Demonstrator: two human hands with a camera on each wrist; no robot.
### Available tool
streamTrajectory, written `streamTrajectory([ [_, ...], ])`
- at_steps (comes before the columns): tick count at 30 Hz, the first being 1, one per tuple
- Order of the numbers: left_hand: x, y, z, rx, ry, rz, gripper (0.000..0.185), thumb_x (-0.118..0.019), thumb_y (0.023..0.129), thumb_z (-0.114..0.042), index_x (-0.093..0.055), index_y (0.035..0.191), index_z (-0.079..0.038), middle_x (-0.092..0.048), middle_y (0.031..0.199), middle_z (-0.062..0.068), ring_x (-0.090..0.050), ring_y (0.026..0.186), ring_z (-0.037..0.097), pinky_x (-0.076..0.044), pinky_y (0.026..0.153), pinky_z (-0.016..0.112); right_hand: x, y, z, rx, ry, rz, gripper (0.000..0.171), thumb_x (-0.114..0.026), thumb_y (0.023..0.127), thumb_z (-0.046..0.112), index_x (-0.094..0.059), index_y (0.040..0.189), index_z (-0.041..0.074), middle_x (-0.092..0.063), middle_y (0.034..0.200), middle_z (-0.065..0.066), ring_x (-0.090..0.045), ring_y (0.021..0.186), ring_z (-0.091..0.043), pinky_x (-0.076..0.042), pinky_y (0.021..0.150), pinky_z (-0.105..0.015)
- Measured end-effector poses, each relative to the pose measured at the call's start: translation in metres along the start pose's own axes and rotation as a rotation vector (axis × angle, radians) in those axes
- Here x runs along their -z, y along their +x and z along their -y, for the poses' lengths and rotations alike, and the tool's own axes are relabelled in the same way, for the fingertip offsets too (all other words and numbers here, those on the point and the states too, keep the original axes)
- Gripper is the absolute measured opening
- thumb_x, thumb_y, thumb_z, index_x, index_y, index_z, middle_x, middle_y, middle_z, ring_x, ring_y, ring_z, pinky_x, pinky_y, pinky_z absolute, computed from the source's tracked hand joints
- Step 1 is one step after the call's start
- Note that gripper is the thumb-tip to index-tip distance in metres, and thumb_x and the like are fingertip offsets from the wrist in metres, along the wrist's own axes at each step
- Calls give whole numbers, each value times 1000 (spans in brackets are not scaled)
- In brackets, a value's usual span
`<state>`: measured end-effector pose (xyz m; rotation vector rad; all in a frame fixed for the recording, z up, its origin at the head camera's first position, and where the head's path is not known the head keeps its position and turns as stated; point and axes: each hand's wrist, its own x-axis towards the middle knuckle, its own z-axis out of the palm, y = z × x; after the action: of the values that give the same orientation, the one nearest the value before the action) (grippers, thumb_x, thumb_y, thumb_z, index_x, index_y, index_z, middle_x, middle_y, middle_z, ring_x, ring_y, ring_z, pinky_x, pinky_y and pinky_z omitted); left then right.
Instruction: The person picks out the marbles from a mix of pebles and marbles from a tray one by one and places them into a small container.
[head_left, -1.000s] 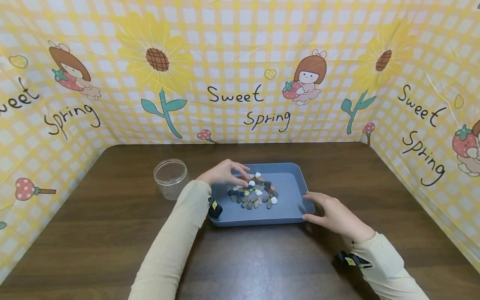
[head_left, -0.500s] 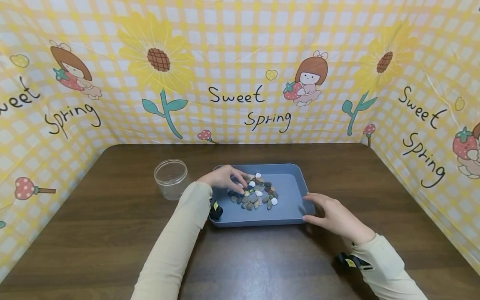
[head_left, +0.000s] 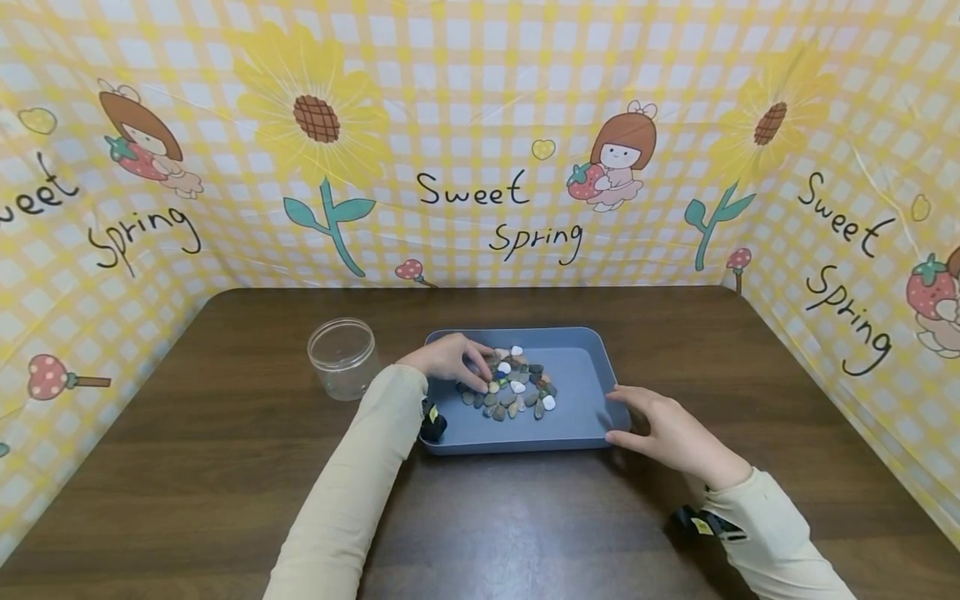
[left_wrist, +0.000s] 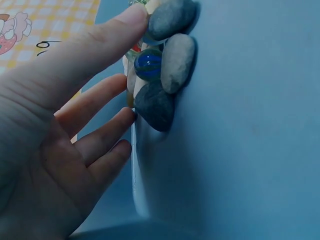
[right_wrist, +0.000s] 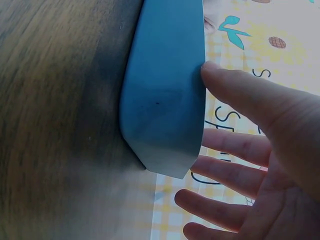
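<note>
A blue tray [head_left: 577, 367] sits mid-table with a pile of small pebbles [head_left: 513, 392], grey, dark and white, in its left half. My left hand [head_left: 453, 360] reaches into the tray from the left, its fingertips down on the pile's left edge. In the left wrist view the left hand [left_wrist: 60, 150] has fairly straight fingers; the thumb touches a grey pebble [left_wrist: 172, 17] and the fingertips touch a dark pebble [left_wrist: 155, 105] beside a blue marble [left_wrist: 148, 65]. My right hand [head_left: 667, 429] rests against the tray's front right corner, the fingers [right_wrist: 235, 95] spread along the tray wall [right_wrist: 165, 90].
An empty clear plastic jar [head_left: 341, 358] stands left of the tray, without a lid. The dark wooden table [head_left: 225, 467] is enclosed by a yellow checked backdrop [head_left: 480, 167] at the back and on both sides.
My left hand has come down from above the tray's back left onto the left edge of the pebble pile. The right hand has stayed at the tray's corner.
</note>
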<state>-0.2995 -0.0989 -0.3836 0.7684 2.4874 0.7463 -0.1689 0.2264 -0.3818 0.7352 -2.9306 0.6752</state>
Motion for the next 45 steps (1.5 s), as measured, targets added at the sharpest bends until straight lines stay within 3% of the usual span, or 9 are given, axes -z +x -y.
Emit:
streamTrajectory([
  [20, 0, 0, -5, -8, 85, 19, 12, -74, 79, -22, -76, 88, -14, -45, 144, 9, -33, 138, 31, -28, 113, 45, 0, 0, 0, -3, -5, -1, 51, -72, 81, 26, -57, 122, -1, -56, 128, -23, -54, 118, -37, -45, 96, -51],
  [37, -2, 0, -7, -9, 86, 32, 11, -74, 79, -23, -77, 87, -16, -43, 145, 9, -32, 139, 31, -27, 113, 47, 0, -1, 0, -15, -3, 10, 52, -71, 81, 27, -57, 123, 0, -55, 129, -23, -54, 119, -37, -45, 96, -52],
  [45, -3, 0, -6, -18, 53, 1, 11, -74, 79, -23, -77, 86, -15, -45, 144, 8, -33, 139, 30, -28, 113, 47, 1, -1, 1, -17, 1, 9, 51, -72, 81, 27, -57, 122, 1, -55, 129, -22, -54, 118, -37, -45, 96, -52],
])
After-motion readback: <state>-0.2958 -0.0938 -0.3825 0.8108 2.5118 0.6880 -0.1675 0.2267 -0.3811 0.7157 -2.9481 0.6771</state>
